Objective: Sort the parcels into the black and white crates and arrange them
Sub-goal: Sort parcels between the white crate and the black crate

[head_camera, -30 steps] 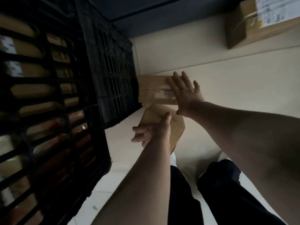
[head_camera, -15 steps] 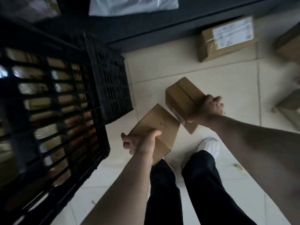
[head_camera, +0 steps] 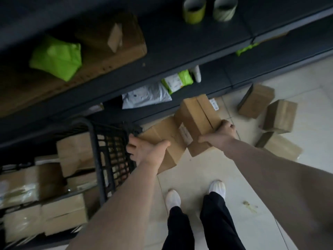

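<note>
My left grip [head_camera: 147,150] curls round a brown box [head_camera: 162,136], thumb on top, just beside the black crate [head_camera: 93,141], which holds more parcels. My right grip [head_camera: 219,136] clasps a second box [head_camera: 198,112] that touches the first, above the floor [head_camera: 252,186]. A white label [head_camera: 185,135] sits where they meet, its writing too blurred to read.
</note>
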A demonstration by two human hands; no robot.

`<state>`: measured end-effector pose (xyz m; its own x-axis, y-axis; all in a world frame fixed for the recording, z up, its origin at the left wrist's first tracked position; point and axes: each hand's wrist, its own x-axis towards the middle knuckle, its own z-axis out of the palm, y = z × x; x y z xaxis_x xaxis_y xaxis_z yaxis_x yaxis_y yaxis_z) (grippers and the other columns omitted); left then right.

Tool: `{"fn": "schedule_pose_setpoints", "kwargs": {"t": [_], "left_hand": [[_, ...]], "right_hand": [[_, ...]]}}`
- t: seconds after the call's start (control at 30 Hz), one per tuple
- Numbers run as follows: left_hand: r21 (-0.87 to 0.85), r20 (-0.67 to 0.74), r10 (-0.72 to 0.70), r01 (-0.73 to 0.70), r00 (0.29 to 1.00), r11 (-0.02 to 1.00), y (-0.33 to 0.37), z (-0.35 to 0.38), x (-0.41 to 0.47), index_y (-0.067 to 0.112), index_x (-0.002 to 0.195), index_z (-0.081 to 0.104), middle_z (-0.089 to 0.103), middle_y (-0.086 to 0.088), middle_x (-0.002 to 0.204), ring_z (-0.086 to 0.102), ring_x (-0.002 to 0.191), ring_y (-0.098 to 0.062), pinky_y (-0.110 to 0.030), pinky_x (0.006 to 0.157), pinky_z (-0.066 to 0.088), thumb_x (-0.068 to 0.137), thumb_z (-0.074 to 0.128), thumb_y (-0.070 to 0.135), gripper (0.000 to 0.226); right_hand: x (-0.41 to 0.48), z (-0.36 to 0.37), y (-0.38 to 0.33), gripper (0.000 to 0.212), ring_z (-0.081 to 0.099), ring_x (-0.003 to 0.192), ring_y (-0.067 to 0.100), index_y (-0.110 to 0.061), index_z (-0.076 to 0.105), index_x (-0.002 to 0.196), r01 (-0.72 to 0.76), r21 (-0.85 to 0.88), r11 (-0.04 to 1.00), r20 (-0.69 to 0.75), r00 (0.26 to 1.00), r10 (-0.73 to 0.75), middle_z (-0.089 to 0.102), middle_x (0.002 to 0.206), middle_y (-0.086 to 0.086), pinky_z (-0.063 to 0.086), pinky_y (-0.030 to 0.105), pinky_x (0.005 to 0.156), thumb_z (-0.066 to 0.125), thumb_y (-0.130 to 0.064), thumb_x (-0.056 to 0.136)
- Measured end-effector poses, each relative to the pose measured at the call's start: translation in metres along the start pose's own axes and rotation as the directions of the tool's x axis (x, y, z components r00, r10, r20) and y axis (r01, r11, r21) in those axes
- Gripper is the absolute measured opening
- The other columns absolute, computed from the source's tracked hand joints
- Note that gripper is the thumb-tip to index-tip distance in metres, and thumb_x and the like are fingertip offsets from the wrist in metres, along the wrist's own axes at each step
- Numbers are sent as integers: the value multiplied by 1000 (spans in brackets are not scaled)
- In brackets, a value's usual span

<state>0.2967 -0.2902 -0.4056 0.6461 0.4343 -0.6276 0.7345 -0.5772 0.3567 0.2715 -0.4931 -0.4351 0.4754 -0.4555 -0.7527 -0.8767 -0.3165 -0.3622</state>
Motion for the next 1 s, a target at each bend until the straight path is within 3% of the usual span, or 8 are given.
{"fn": "schedule_pose_setpoints", "kwargs": {"t": [0.1,0.27,0.43,0.57,0.67,0.87,0.93,1.0], "left_hand": [[-130,7,92,-91,996,987,19,-51,-19,27,156,2,20,-15,155,28,138,-40,-53,111,33,62,87,38,127],[-335,139,95,-43,986,941,27,-131,-51,46,151,10,41,-12,147,48,124,-38,-59,104,40,40,82,49,132],[-415,169,155,-72,973,907,15,-185,-70,42,153,9,41,-15,144,52,116,-41,-58,99,45,36,79,49,136],[-481,122,201,-119,972,869,4,-233,-110,32,157,6,33,-18,149,46,122,-40,-52,103,42,63,80,38,120],[-501,66,198,-139,978,854,-18,-255,-118,28,158,8,30,-19,149,44,124,-40,-52,105,41,73,80,32,111],[-616,16,174,-127,985,777,-74,-299,-135,32,154,14,38,-16,142,48,116,-38,-56,97,47,48,85,41,128],[-685,10,150,-102,989,721,-98,-314,-144,35,150,19,41,-14,139,51,113,-37,-59,92,49,32,86,43,136],[-737,4,115,-75,993,672,-127,-329,-152,35,148,19,41,-13,138,51,115,-36,-60,91,50,37,88,40,130]], "right_hand": [[-35,-35,-6,77,50,110,25,-18,43,123,-79,300,951,80,995,58,47,126,9,46,35,79,84,-39,61],[-117,-83,-7,67,53,108,23,-13,49,129,-134,617,775,172,984,33,59,120,7,42,36,89,78,-31,72],[-201,-98,-12,70,54,111,22,-11,48,131,-26,598,801,119,991,-56,59,119,7,43,37,91,78,-31,72],[-256,-85,-26,59,53,100,18,-13,47,124,76,572,816,77,986,-146,58,99,1,43,40,98,78,-26,76],[-289,-69,-36,65,54,99,16,-14,47,127,115,582,805,83,976,-200,59,101,0,43,41,99,79,-29,74],[-342,-36,-42,62,53,89,13,-11,52,123,150,658,738,157,931,-329,58,108,4,44,36,83,80,-32,72],[-358,-20,-38,70,53,91,15,-8,50,130,156,664,731,196,907,-372,57,106,5,39,35,86,80,-31,71],[-376,-3,-35,65,53,89,17,-4,49,132,152,679,718,256,868,-425,57,98,5,37,33,90,77,-24,77]]}}
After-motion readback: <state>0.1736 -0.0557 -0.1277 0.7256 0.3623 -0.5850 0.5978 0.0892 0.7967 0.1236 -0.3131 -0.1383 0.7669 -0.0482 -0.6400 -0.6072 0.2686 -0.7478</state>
